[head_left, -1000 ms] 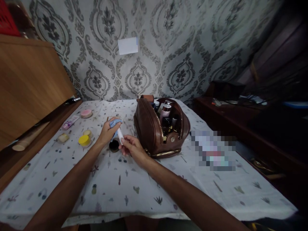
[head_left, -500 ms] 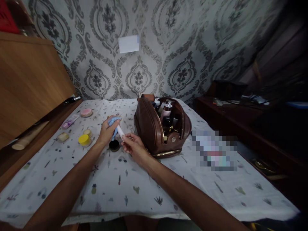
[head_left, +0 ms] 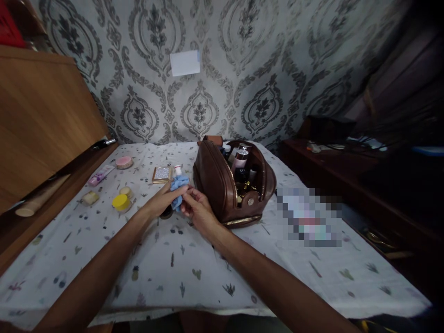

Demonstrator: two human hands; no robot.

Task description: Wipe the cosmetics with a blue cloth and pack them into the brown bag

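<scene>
My left hand [head_left: 169, 196] is closed on a crumpled blue cloth [head_left: 179, 184], which is wrapped round a slim white tube [head_left: 178, 169]. Only the tube's top end, with a thin red band, shows above the cloth. My right hand [head_left: 199, 208] meets the left at the cloth's lower edge, fingers closed at the tube's lower part, which is hidden. Partly behind my left hand lies a round dark container [head_left: 166, 213]. A gold compact with a glittery lid [head_left: 162, 174] rests just beyond the hands.
Right of my hands stands an open brown toiletry bag [head_left: 215, 180] holding several bottles. A yellow-lidded jar [head_left: 121, 202], a pink round case [head_left: 124, 162] and a purple-white tube [head_left: 101, 175] lie at left. A blurred-out item [head_left: 308, 217] is on the patterned cloth at right.
The blue cloth has shifted right and down along the white tube, covering its middle. My left hand has moved right, close against my right hand, uncovering the gold compact.
</scene>
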